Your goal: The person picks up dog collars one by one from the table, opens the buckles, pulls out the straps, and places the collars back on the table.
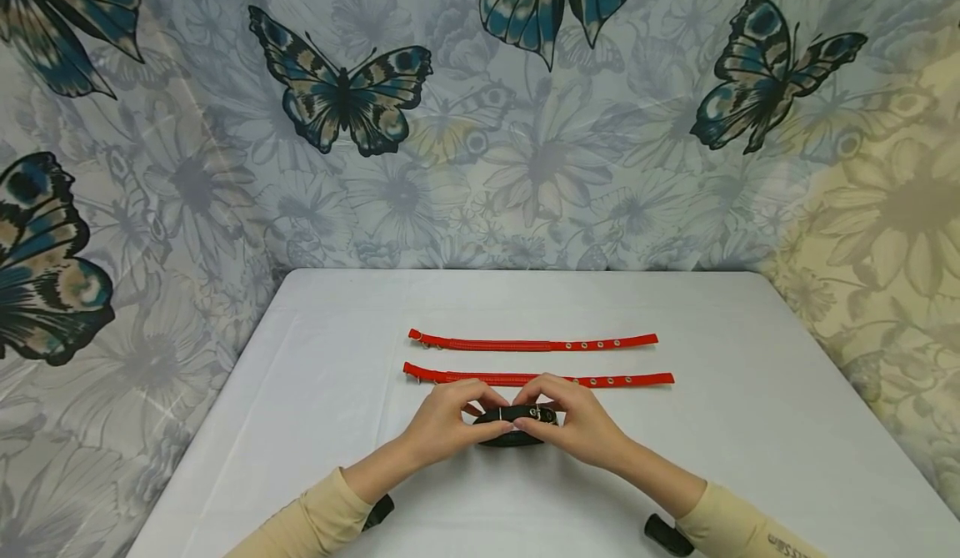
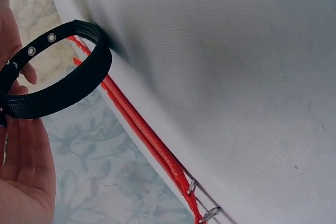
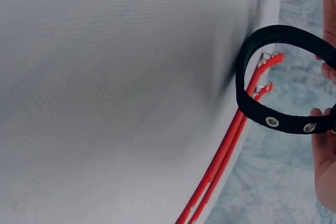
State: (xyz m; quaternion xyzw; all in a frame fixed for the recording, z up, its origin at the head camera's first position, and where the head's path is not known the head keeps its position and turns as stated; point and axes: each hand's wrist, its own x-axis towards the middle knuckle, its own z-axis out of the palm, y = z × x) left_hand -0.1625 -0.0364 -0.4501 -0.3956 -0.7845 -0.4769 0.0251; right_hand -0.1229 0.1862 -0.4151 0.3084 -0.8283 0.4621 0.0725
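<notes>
A black collar [image 1: 516, 413] with a metal buckle and metal-rimmed holes is closed into a loop and held up over the white table. My left hand [image 1: 450, 418] pinches its left part between thumb and fingers. From the other side, my right hand [image 1: 583, 423] pinches it close to the buckle, the two thumbs nearly meeting at the front. Both wrist views show the round loop of the collar [image 2: 79, 87] from the side, with eyelets along the strap [image 3: 290, 124]; the buckle is partly hidden by fingers.
Two red collars, a far one [image 1: 495, 345] and a nearer one [image 1: 637, 380], lie stretched out side by side beyond my hands, metal rings at their left ends. The white table [image 1: 337, 308] ends at a butterfly-patterned backdrop [image 1: 540, 166]. Dark devices [image 1: 667, 535] sit by both forearms.
</notes>
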